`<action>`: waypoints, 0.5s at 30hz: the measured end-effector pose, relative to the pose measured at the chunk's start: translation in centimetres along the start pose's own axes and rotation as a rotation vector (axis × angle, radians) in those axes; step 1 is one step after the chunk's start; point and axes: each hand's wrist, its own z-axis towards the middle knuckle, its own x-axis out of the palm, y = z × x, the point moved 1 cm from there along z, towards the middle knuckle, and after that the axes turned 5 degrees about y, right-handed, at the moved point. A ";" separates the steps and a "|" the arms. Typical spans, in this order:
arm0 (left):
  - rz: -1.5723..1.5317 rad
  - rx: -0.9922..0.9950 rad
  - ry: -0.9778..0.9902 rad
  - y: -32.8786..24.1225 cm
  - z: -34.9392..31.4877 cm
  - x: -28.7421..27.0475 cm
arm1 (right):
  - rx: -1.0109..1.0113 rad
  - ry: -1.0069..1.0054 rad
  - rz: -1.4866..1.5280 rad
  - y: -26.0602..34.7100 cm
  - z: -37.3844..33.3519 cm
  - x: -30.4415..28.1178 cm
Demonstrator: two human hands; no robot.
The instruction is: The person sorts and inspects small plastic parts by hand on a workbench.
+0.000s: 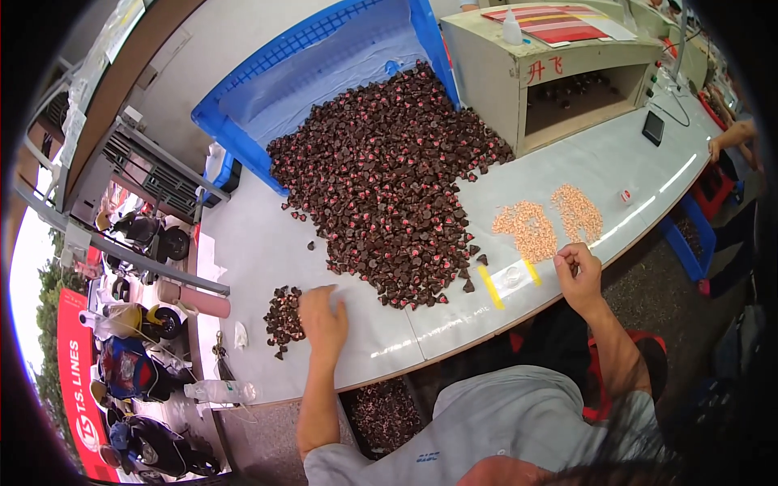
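A large heap of small dark pieces with pink-red spots (381,178) spills from a tipped blue crate (239,101) onto the grey-white table (365,328). At the near left, my left hand (322,317) rests beside a smaller pile of similar dark pieces (284,317), its thumb spread from the fingers. My right hand (579,275) is over the near edge, fingers curled into a pinch; whatever they hold is too small to make out. Just beyond it lie two patches of tiny orange pieces, one on the left (528,233) and another on the right (577,212).
A beige box-shaped machine (486,81) with an open front stands at the back right. Yellow tape strips (491,288) mark the near edge. A clear plastic bottle (220,392) lies at the left corner. Another person's arm (736,136) reaches in at far right, near a black device (653,127).
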 end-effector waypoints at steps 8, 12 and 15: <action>-0.719 0.078 0.441 -3.7 -0.5 2.7 | -0.049 -0.021 -0.059 0.6 -0.1 -0.3; -0.759 0.074 0.397 -3.3 -1.1 3.1 | -0.021 -0.025 -0.052 -0.3 0.2 -0.8; -0.755 0.094 0.330 -3.0 -1.1 2.9 | 0.060 0.162 -0.301 -0.3 0.2 -1.2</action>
